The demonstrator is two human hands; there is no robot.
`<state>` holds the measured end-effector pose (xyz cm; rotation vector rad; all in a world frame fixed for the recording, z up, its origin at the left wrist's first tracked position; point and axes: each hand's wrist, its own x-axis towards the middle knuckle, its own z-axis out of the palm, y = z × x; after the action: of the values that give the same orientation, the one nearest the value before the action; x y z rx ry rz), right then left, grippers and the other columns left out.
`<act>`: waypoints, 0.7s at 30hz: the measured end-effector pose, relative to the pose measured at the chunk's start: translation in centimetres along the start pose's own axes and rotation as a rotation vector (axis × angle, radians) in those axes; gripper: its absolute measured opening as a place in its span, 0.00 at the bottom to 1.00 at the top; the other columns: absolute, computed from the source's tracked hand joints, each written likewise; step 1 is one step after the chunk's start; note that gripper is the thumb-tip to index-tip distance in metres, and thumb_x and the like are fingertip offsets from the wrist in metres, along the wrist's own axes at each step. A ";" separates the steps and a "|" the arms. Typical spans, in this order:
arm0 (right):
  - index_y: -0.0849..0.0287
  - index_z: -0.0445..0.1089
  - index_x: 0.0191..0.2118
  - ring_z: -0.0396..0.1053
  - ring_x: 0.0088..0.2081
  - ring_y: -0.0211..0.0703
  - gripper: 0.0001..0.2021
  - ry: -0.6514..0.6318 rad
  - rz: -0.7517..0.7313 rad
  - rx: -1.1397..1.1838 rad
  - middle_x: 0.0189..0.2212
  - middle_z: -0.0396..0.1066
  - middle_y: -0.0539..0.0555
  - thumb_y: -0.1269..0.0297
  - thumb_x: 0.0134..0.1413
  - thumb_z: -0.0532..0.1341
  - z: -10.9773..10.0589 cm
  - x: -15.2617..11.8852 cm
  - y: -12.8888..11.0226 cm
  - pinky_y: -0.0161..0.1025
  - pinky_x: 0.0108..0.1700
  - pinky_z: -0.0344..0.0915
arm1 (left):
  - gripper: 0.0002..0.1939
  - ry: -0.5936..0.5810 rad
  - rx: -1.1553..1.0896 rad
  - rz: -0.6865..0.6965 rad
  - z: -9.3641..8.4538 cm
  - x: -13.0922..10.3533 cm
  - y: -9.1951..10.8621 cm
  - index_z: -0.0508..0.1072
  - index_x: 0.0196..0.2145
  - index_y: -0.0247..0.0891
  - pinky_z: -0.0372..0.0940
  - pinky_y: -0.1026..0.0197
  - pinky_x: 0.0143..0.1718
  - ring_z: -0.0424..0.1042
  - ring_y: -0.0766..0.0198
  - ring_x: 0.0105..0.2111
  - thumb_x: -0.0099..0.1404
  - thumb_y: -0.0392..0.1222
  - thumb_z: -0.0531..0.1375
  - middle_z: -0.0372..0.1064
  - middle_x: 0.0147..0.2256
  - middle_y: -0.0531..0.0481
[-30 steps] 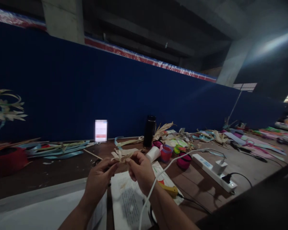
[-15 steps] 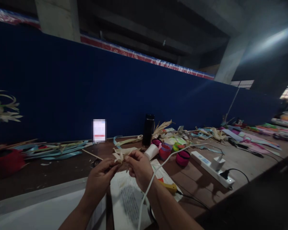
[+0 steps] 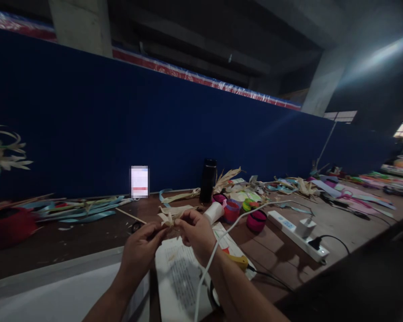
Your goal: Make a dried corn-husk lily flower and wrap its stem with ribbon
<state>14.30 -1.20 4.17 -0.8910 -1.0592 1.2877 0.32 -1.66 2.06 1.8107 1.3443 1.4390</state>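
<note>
Over the printed paper (image 3: 179,277), both hands meet at a small pale flower of dried husk (image 3: 168,219). My left hand (image 3: 144,243) is closed, pinching the flower's left underside between thumb and fingers. From the other side, my right hand (image 3: 196,232) is closed in a pinch at the flower's right edge, with its thumb and index finger together. More flat husk strips (image 3: 179,209) show just behind the fingertips. A white cable (image 3: 210,259) passes over my right wrist. Beneath that forearm lies a yellow-handled tool (image 3: 237,261), partly hidden.
A white power strip (image 3: 297,235) with plugs lies to the right. Behind the hands stand a black bottle (image 3: 208,181), a white roll (image 3: 214,213) and several colourful tape rolls (image 3: 256,221). A white tray (image 3: 70,286) is at front left, near a red container (image 3: 11,227).
Both hands stay at the husk flower with nearly the same pinch. The fingers have shifted only slightly, and the whole view has moved a little.
</note>
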 end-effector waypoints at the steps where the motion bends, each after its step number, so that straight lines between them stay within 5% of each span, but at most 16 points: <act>1: 0.59 0.61 0.22 0.45 0.10 0.25 0.05 -0.001 -0.017 -0.017 0.10 0.55 0.39 0.69 0.38 0.60 0.0 0.0 0.1 0.26 0.11 0.40 | 0.11 -0.001 -0.001 -0.003 0.0 0.0 0.0 0.76 0.27 0.40 0.63 0.63 0.31 0.70 0.62 0.28 0.53 0.48 0.59 0.74 0.27 0.52; 10: 0.60 0.66 0.26 0.53 0.15 0.29 0.02 -0.031 -0.235 -0.262 0.15 0.59 0.42 0.68 0.44 0.60 -0.4 -0.5 0.0 0.28 0.15 0.49 | 0.11 -0.011 -0.004 -0.016 0.0 0.0 0.0 0.76 0.27 0.39 0.61 0.65 0.26 0.68 0.64 0.24 0.54 0.47 0.58 0.71 0.23 0.53; 21: 0.59 0.65 0.26 0.49 0.13 0.27 0.04 -0.062 -0.112 -0.126 0.13 0.56 0.40 0.66 0.43 0.61 -0.5 -0.3 0.7 0.27 0.13 0.46 | 0.13 -0.046 -0.185 -0.172 0.1 0.1 0.4 0.74 0.26 0.37 0.57 0.67 0.23 0.62 0.67 0.22 0.50 0.51 0.62 0.66 0.21 0.55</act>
<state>14.54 -1.42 3.32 -0.8780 -1.2325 1.1714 0.56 -1.77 2.41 1.5617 1.2665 1.3732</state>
